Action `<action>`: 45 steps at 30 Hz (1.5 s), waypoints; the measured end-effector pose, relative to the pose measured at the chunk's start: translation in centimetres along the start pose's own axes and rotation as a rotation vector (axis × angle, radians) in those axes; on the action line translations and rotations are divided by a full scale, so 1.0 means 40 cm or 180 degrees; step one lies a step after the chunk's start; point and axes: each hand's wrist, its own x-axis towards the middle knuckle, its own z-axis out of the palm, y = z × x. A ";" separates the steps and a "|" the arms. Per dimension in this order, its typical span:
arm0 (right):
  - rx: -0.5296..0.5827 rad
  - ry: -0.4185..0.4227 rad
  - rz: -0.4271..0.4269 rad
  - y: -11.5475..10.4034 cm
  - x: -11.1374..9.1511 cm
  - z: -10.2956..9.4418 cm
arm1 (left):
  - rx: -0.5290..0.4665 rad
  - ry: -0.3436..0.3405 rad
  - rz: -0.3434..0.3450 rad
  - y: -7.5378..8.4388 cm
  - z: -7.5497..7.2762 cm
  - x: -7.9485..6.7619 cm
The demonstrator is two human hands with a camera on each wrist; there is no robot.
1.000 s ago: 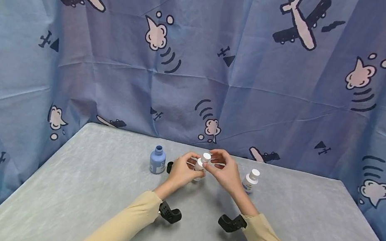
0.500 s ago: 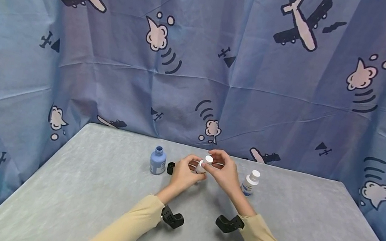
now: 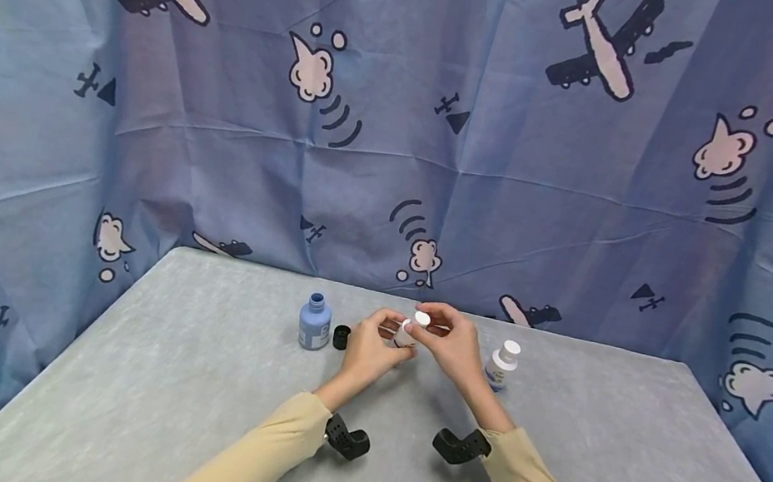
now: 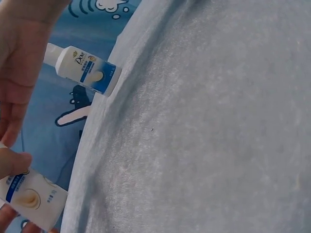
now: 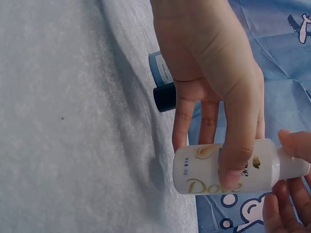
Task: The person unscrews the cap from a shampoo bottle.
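Observation:
In the head view, my left hand [image 3: 368, 349] holds the body of a small white Dove lotion bottle [image 3: 404, 336] above the table. My right hand [image 3: 451, 347] pinches its white cap [image 3: 422, 319] between thumb and fingers. Seen from the right wrist, the bottle [image 5: 199, 167] lies across the left palm, thumb over its label, and the right fingertips are around the cap [image 5: 294, 167]. The cap sits at the bottle's neck. From the left wrist, the lower part of the bottle [image 4: 43, 206] shows under the left thumb.
An uncapped blue bottle [image 3: 315, 325] stands to the left, a black cap [image 3: 341, 337] beside it. Another white bottle with a blue lower label [image 3: 502, 365] stands capped behind the right wrist. A patterned blue curtain [image 3: 390, 124] hangs behind the grey-covered table [image 3: 168, 375].
Both hands stay on the bottle and cap. The left hand and bottle have shifted slightly to the right, and the bottle leans more to the right. More of the black cap shows now.

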 end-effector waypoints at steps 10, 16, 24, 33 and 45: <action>-0.0009 -0.0021 0.0068 -0.004 0.006 -0.012 | -0.0160 -0.0120 0.0094 -0.005 -0.011 0.006; -0.0056 0.0053 0.0011 -0.009 0.003 -0.011 | -0.0202 -0.0377 0.0161 -0.008 -0.021 0.010; -0.0041 0.0067 -0.0038 -0.003 -0.006 -0.009 | -0.0038 -0.0672 0.0390 -0.016 -0.031 0.015; 0.0111 -0.0150 -0.0201 -0.003 0.002 -0.020 | -0.0034 -0.0885 0.0512 -0.024 -0.042 0.027; 0.0137 -0.0595 -0.0311 0.004 0.011 -0.048 | -0.0175 -0.1221 0.0511 -0.017 -0.052 0.030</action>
